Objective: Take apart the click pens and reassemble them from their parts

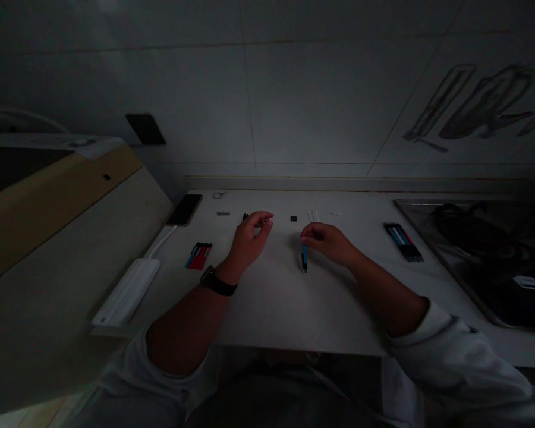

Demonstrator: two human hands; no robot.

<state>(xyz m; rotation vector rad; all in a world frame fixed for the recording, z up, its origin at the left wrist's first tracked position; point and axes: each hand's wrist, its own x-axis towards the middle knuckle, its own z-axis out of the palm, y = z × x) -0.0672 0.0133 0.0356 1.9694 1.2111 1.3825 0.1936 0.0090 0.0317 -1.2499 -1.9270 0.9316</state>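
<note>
My right hand (325,241) is closed, thumb and fingers pinching the upper end of a blue pen (304,257) with a black lower part. The pen points down toward me, over the white counter (276,303). Left of it, my left hand (250,235) is raised with curved fingers and a gap between thumb and fingertips; I make out nothing held in it. Small black pieces (245,217) lie just behind that hand, partly hidden. Between and beyond the hands are a small black square piece (293,219) and several thin white sticks (312,215).
At left lie red and blue pen parts (199,255), small springs or similar pieces (223,213), a phone (187,209) and a white power strip (127,291). On the right are a pack of pens (403,242) and a metal-rimmed cooktop (446,279). A wall stands behind.
</note>
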